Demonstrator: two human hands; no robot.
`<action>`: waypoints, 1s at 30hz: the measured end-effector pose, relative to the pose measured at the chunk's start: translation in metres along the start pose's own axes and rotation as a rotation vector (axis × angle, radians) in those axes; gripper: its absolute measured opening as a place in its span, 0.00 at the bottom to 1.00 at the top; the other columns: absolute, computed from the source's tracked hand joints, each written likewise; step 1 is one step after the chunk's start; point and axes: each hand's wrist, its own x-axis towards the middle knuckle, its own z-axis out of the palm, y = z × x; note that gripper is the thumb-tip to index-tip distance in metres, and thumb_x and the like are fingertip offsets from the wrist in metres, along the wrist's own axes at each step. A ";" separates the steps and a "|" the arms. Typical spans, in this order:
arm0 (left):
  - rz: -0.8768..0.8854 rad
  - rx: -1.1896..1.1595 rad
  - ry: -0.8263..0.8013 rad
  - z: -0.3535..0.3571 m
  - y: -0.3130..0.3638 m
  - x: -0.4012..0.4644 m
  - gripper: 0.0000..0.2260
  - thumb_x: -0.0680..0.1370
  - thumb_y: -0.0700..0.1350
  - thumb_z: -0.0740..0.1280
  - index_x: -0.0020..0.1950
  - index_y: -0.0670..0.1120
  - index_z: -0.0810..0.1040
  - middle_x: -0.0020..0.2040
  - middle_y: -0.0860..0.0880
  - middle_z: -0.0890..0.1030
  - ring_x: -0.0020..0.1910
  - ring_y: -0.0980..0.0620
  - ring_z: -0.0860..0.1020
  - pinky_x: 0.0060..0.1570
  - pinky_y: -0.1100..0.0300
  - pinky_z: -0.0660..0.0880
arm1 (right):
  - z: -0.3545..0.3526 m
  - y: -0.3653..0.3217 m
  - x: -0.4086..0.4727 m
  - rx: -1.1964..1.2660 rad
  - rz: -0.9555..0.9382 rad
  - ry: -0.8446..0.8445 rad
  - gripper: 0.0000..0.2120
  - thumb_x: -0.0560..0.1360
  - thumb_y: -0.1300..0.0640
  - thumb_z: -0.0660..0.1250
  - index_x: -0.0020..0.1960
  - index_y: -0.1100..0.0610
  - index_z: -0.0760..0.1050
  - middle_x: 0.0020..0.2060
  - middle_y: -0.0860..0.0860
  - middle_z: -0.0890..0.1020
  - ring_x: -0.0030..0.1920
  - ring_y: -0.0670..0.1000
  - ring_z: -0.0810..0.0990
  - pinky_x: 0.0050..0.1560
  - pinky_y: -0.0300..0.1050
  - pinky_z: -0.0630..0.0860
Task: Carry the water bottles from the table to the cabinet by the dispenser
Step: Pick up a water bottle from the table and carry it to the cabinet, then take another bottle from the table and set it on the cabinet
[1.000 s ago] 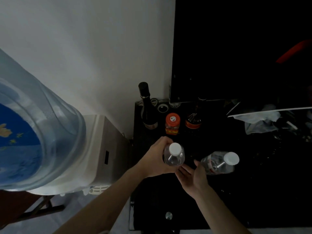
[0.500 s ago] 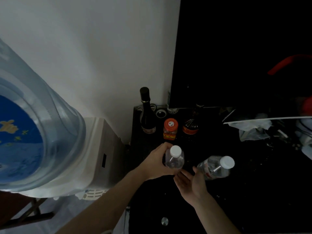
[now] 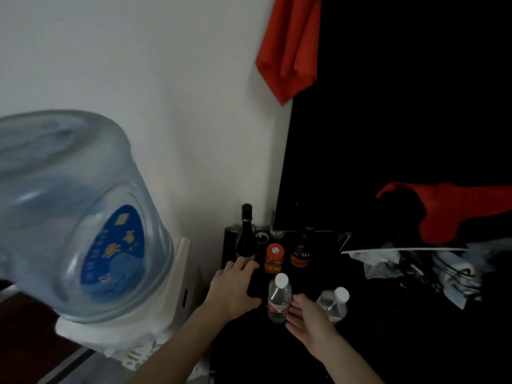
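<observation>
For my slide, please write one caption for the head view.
Both hands open beside two water bottles standing on the black cabinet.

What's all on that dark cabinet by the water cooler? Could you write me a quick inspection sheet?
Surface: black glossy cabinet top beside the water dispenser.
Job's things: two clear water bottles, white caps; left bottle upright, right bottle just behind the right hand.
Clutter: dark wine bottle, orange-lidded jar, small dark bottle, crumpled papers.
Hands: left hand open, holding nothing; right hand open beside the left bottle, contact unclear.
Cables: dark tangle at right, too dim to tell.
Surroundings: white wall, red cloth.
</observation>
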 end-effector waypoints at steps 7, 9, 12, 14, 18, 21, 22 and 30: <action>0.006 0.123 0.273 -0.058 0.004 -0.060 0.33 0.71 0.61 0.69 0.74 0.57 0.67 0.75 0.55 0.68 0.73 0.49 0.69 0.68 0.50 0.67 | 0.030 -0.023 -0.071 -0.705 -0.463 0.036 0.17 0.76 0.52 0.65 0.59 0.64 0.76 0.55 0.62 0.81 0.53 0.56 0.81 0.57 0.54 0.78; -0.002 0.160 0.331 -0.070 0.003 -0.080 0.31 0.71 0.61 0.69 0.73 0.56 0.68 0.75 0.54 0.69 0.72 0.49 0.70 0.68 0.50 0.68 | 0.043 -0.023 -0.095 -0.850 -0.579 0.033 0.19 0.75 0.51 0.66 0.63 0.58 0.75 0.55 0.53 0.81 0.50 0.48 0.79 0.50 0.42 0.76; -0.033 0.183 0.426 -0.091 0.002 -0.116 0.28 0.71 0.60 0.69 0.70 0.55 0.71 0.72 0.53 0.72 0.70 0.47 0.72 0.66 0.50 0.69 | 0.063 -0.017 -0.120 -1.041 -0.752 0.017 0.23 0.75 0.49 0.68 0.69 0.52 0.72 0.56 0.45 0.77 0.49 0.39 0.75 0.43 0.27 0.68; -0.067 0.201 0.475 -0.102 -0.001 -0.140 0.27 0.72 0.59 0.68 0.70 0.54 0.71 0.71 0.53 0.72 0.70 0.48 0.72 0.67 0.50 0.68 | 0.076 -0.010 -0.133 -1.178 -0.875 0.036 0.23 0.76 0.49 0.68 0.69 0.53 0.71 0.59 0.47 0.76 0.53 0.41 0.76 0.46 0.27 0.70; -0.158 0.219 0.548 -0.119 -0.017 -0.197 0.25 0.74 0.57 0.68 0.69 0.53 0.72 0.72 0.52 0.72 0.72 0.47 0.70 0.69 0.48 0.66 | 0.104 0.014 -0.165 -1.437 -1.074 0.126 0.26 0.77 0.47 0.65 0.73 0.53 0.67 0.67 0.48 0.70 0.66 0.50 0.71 0.61 0.44 0.73; -0.244 0.237 0.548 -0.130 -0.032 -0.246 0.24 0.72 0.56 0.73 0.66 0.50 0.77 0.73 0.48 0.74 0.70 0.44 0.74 0.69 0.45 0.69 | 0.128 0.033 -0.193 -1.595 -1.252 0.180 0.25 0.77 0.46 0.62 0.72 0.53 0.67 0.68 0.49 0.70 0.65 0.52 0.71 0.60 0.48 0.75; -0.272 0.227 0.550 -0.133 -0.038 -0.262 0.25 0.68 0.53 0.77 0.63 0.48 0.80 0.70 0.46 0.77 0.67 0.42 0.77 0.66 0.44 0.73 | 0.135 0.039 -0.202 -1.624 -1.303 0.194 0.25 0.77 0.45 0.62 0.71 0.53 0.68 0.68 0.49 0.70 0.65 0.52 0.71 0.60 0.48 0.74; -0.586 0.208 0.649 -0.132 -0.082 -0.372 0.31 0.64 0.52 0.83 0.65 0.46 0.83 0.72 0.40 0.78 0.70 0.37 0.77 0.65 0.34 0.75 | 0.204 0.081 -0.263 -1.639 -1.651 0.029 0.30 0.61 0.55 0.78 0.62 0.61 0.79 0.61 0.61 0.80 0.57 0.61 0.81 0.56 0.56 0.79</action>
